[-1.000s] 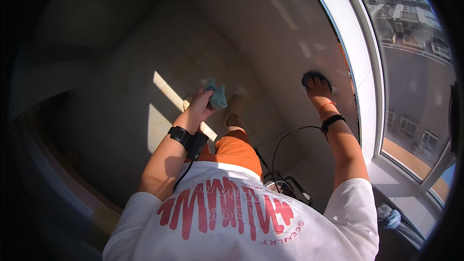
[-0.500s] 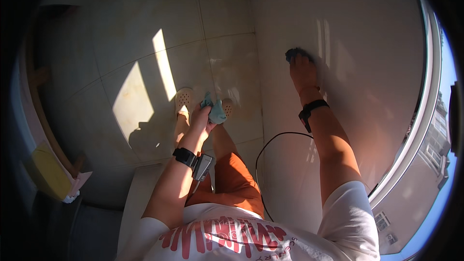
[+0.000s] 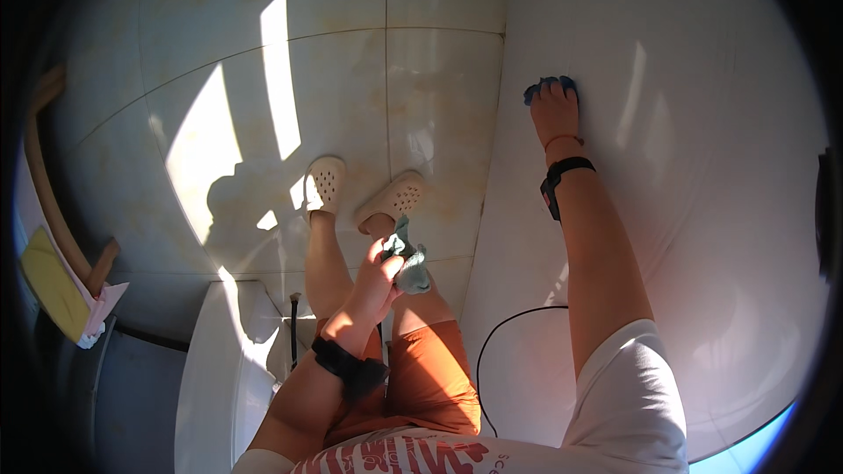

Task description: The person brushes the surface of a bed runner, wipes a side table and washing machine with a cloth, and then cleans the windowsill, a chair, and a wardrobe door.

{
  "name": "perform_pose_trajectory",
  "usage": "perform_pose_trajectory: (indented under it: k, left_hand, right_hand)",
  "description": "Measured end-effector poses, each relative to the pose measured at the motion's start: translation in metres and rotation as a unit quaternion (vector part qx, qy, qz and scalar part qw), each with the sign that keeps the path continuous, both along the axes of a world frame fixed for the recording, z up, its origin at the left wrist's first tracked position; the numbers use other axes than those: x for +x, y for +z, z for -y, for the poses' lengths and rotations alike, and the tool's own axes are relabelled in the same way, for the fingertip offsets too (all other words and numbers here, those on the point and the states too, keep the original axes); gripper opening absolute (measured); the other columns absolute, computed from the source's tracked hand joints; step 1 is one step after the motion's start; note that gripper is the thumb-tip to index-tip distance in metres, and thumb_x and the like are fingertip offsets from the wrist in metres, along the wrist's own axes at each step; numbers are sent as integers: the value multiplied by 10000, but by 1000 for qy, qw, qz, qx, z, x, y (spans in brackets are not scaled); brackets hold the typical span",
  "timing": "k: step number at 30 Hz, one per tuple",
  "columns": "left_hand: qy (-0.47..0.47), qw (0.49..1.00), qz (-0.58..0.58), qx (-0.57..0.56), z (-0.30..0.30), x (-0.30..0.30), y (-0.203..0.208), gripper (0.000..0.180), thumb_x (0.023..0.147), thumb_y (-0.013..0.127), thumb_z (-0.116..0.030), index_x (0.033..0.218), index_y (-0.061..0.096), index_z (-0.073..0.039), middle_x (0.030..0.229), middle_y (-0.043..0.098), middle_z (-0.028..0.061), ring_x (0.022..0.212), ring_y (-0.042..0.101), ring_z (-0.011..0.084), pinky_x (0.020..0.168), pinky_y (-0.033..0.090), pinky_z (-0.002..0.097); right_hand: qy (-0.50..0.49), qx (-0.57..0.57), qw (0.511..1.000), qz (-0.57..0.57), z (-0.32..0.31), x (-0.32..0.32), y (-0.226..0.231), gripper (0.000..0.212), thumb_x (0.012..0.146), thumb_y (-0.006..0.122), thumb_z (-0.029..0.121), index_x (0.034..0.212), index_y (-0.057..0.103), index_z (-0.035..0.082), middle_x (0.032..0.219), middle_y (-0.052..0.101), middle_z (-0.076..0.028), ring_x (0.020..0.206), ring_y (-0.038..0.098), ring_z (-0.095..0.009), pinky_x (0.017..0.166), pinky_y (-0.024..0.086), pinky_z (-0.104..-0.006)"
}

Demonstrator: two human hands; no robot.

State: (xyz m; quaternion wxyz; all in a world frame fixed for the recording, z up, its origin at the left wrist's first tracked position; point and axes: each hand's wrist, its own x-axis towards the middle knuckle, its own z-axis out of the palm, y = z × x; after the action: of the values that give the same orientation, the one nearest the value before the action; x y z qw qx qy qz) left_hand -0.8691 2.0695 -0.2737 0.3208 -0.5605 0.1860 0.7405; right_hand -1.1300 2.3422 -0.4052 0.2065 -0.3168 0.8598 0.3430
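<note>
My left hand [image 3: 376,279] is closed round a crumpled grey-green cloth [image 3: 413,273], held in front of my legs above the floor. Its loose ends stick out past the fingers. Stretched forward on the right, my right hand [image 3: 555,116] presses a dark blue cloth [image 3: 533,92] against the pale, glossy wall [image 3: 676,149]. The fingers curl over the cloth, and part of it is hidden beneath them. Both wrists wear black straps.
Sunlit patches cross the tiled floor [image 3: 342,79], where my feet stand in beige clogs [image 3: 399,197]. A black cable [image 3: 492,333] curves beside my right side. On the left are a wooden frame [image 3: 48,184], a yellow item [image 3: 54,276] and a white box-like piece [image 3: 211,377].
My view has shifted, and the window at right has mostly left it. My left hand with its cloth sits lower and nearer my body. The right hand stays on the wall with its cloth.
</note>
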Motion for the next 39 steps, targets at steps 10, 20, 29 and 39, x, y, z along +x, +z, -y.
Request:
perform_pose_trajectory:
  k: [10,20,29,39]
  left_hand:
    - [-47,998,27,-30,5,1,-7,324,875,432,-32,1198,437,-62,983,562,63,828,574,149,722,509,321]
    - [-139,989,-21,-51,9,-34,45,318,887,457,-67,1204,433,-84,1022,554,42,937,575,139,768,525,350]
    - [-267,956,-97,-73,21,-63,79,371,834,554,-87,1194,462,-83,1006,567,88,844,603,210,687,518,338]
    - [-458,869,-184,-9,-21,-77,121,295,888,444,-64,1181,406,-51,1002,538,137,869,590,266,698,536,431]
  right_hand:
    - [47,211,842,494,-61,247,10,165,862,577,181,950,695,105,1080,612,-37,1107,458,-227,933,345,-409]
    - [-91,60,945,307,-65,249,86,162,808,607,145,935,707,139,1046,631,-38,1085,465,-232,869,359,-372]
    - [-236,-159,958,30,-58,257,227,146,715,616,139,834,698,118,1013,637,-32,988,527,-219,764,458,-351]
    - [-613,34,789,10,-89,433,303,186,747,596,131,904,687,90,1029,607,-18,1025,520,-225,758,488,-362]
